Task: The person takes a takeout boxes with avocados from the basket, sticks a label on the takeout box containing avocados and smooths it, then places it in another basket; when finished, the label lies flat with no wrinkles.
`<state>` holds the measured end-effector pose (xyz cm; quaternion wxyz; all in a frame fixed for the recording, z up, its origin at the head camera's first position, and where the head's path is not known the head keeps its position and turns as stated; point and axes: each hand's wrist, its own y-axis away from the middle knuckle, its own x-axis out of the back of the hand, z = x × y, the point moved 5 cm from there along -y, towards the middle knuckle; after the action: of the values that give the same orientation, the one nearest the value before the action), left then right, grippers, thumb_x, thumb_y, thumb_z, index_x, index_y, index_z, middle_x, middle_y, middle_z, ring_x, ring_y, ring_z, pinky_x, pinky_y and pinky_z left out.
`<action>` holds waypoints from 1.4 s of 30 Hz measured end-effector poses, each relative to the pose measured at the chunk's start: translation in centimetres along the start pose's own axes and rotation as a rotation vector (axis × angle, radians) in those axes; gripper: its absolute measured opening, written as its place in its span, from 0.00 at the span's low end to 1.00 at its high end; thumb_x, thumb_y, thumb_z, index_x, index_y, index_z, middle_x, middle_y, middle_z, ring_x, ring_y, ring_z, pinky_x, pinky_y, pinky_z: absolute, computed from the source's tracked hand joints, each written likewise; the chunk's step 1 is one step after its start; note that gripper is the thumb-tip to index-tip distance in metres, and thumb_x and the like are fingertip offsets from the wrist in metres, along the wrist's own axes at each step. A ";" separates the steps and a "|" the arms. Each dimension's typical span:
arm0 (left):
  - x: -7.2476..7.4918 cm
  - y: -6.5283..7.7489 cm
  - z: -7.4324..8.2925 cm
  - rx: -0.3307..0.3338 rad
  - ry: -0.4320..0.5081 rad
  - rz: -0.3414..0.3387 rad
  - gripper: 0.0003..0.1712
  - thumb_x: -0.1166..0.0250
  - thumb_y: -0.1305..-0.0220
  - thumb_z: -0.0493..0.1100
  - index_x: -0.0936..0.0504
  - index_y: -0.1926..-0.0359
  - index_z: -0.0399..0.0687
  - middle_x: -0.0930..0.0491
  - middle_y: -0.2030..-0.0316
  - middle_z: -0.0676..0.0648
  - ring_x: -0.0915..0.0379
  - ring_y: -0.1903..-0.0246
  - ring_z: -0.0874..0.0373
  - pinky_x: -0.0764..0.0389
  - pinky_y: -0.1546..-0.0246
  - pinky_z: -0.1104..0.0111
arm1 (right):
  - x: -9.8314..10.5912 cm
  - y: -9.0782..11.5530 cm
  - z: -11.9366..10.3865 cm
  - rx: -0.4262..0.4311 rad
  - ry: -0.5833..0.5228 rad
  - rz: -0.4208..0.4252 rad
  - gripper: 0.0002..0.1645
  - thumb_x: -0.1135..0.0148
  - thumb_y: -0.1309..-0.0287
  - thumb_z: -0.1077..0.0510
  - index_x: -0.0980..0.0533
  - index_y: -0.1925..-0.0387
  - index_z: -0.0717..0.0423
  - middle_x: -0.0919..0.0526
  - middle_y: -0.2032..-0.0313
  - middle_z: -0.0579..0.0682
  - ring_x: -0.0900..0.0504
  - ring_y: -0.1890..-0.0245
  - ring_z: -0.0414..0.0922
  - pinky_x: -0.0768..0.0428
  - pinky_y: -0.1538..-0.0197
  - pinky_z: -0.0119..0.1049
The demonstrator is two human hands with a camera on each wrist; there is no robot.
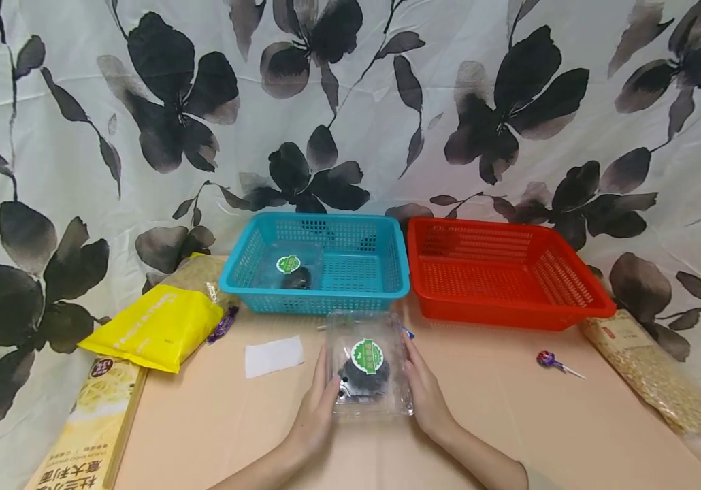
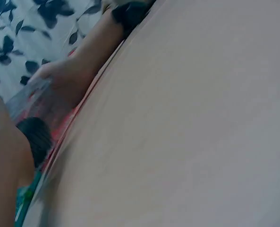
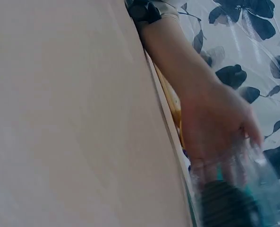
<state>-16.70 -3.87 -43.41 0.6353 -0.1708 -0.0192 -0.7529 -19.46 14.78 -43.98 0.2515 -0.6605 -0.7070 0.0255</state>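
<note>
Both hands hold a clear plastic box by its two sides, in front of the baskets in the head view. It has a green and white round label and a dark lump inside. The left hand grips the left edge, thumb on the near face. On the opposite edge is the right hand. In the left wrist view, the box shows between the hands, a dark ribbed shape inside it. The right wrist view catches the left hand on the blurred box.
A blue basket containing a similar box stands behind, beside a red basket. Leftward lie a yellow packet, a pasta box, a purple wrapper and white paper. Rightward are a lollipop and a grain bag.
</note>
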 end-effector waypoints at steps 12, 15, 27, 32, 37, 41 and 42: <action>2.7 -3.0 8.3 -0.246 -0.060 0.007 0.36 0.58 0.32 0.45 0.70 0.32 0.58 0.66 0.32 0.51 0.68 0.33 0.57 0.60 0.36 0.66 | 2.7 -4.1 -7.4 0.200 -0.242 0.034 0.31 0.71 0.37 0.61 0.55 0.32 0.50 0.53 0.32 0.47 0.51 0.34 0.44 0.44 0.38 0.28; 4.1 -5.7 10.1 -0.275 -0.120 0.020 0.36 0.58 0.33 0.48 0.67 0.32 0.61 0.62 0.32 0.53 0.64 0.33 0.59 0.56 0.36 0.58 | 3.2 -6.7 -9.0 0.208 -0.275 0.048 0.30 0.71 0.36 0.61 0.55 0.32 0.49 0.52 0.33 0.44 0.48 0.35 0.45 0.40 0.40 0.29; 7.3 -17.8 9.9 -0.135 -0.262 0.122 0.34 0.64 0.34 0.58 0.61 0.31 0.52 0.51 0.33 0.47 0.51 0.36 0.55 0.44 0.39 0.59 | 4.1 -18.6 -7.3 0.021 0.091 0.187 0.27 0.64 0.37 0.56 0.42 0.36 0.44 0.24 0.71 0.49 0.40 0.87 0.40 0.37 0.81 0.32; 7.3 -20.0 6.0 -0.021 -0.334 0.133 0.34 0.64 0.33 0.57 0.52 0.33 0.44 0.25 0.53 0.38 0.26 0.71 0.51 0.28 0.56 0.59 | 2.3 -20.3 -3.4 -0.269 0.026 0.060 0.28 0.65 0.36 0.53 0.46 0.34 0.48 0.25 0.63 0.53 0.26 0.69 0.42 0.27 0.63 0.36; 7.0 -20.6 3.3 0.047 -0.395 0.097 0.31 0.58 0.34 0.52 0.39 0.39 0.34 0.24 0.72 0.39 0.55 0.96 0.61 0.41 0.92 0.69 | 0.3 -20.1 -1.4 -0.453 -0.162 -0.017 0.33 0.63 0.36 0.48 0.55 0.32 0.52 0.54 0.32 0.48 0.55 0.33 0.46 0.53 0.34 0.45; 6.8 -21.0 1.6 0.146 -0.488 0.055 0.30 0.55 0.36 0.51 0.34 0.43 0.31 0.25 0.54 0.35 0.33 0.85 0.54 0.30 0.82 0.66 | -0.9 -20.1 -0.5 -0.510 -0.056 -0.094 0.38 0.58 0.39 0.51 0.59 0.32 0.54 0.56 0.32 0.51 0.55 0.33 0.49 0.52 0.35 0.48; 6.8 -21.0 1.3 0.170 -0.517 0.037 0.30 0.55 0.36 0.51 0.34 0.43 0.30 0.31 0.46 0.35 0.26 0.75 0.51 0.26 0.75 0.63 | -1.1 -20.1 -0.3 -0.526 -0.024 -0.114 0.39 0.57 0.40 0.52 0.60 0.32 0.55 0.57 0.32 0.51 0.55 0.33 0.49 0.52 0.35 0.49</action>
<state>-37.51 -5.95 -36.31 0.6351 -0.3036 -0.2407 -0.6682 -37.84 11.08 -36.68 0.0640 -0.6619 -0.7282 -0.1656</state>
